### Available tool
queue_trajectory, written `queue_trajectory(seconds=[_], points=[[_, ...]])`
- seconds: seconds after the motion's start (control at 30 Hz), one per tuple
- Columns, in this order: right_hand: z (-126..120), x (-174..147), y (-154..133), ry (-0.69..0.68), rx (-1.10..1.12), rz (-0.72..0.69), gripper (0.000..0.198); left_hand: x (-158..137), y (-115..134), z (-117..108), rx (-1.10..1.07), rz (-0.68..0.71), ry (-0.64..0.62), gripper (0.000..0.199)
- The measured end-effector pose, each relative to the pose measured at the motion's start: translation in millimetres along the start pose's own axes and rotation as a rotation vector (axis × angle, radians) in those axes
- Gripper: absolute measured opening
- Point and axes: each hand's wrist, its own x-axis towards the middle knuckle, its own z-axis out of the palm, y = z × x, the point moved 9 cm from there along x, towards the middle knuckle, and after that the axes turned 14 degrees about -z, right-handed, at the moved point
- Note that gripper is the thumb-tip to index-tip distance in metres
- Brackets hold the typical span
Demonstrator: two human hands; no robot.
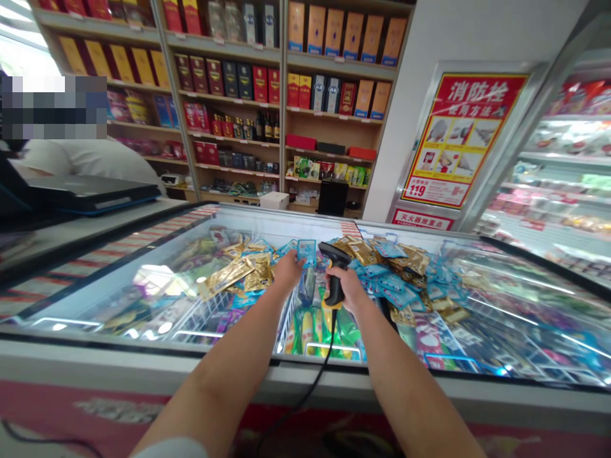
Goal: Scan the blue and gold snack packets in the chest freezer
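Note:
My right hand (pixel 351 289) is wrapped round the grip of a black and yellow barcode scanner (pixel 335 257), its cable running down over the freezer's front edge. Just left of the scanner head, my left hand (pixel 289 270) pinches a small blue packet (pixel 307 252) that stands upright. Blue and gold packets lie in a heap (pixel 391 273) right of the scanner. A smaller pile of gold packets (pixel 248 272) is to the left of my left hand. Green and yellow packages (pixel 310 331) show in the freezer below the scanner.
The glass-topped chest freezer (pixel 191 346) spans the front, with wire baskets inside. Behind it are shelves of boxed bottles (pixel 353 32). A person in a light top (pixel 86 159) bends at the left beside a dark device (pixel 93 193). A red poster (pixel 468 140) hangs on the wall.

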Motion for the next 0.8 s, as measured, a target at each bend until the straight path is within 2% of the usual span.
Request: queue_trajectory(seconds=[0.2,0.5,0.8], points=[[0.1,-1.2,4.5,-0.032,-0.070,0.032,0.017,-5.0,2.2,4.9,0.103,0.022,-0.039,0.027],[5.3,-4.2,4.0,-0.085,-0.099,0.045,0.016,-3.9,1.9,6.1,0.115,0.043,-0.037,0.024],[5.6,-5.1,3.7,-0.080,-0.080,0.046,0.015,-4.4,3.1,5.8,0.114,0.057,-0.039,0.023]])
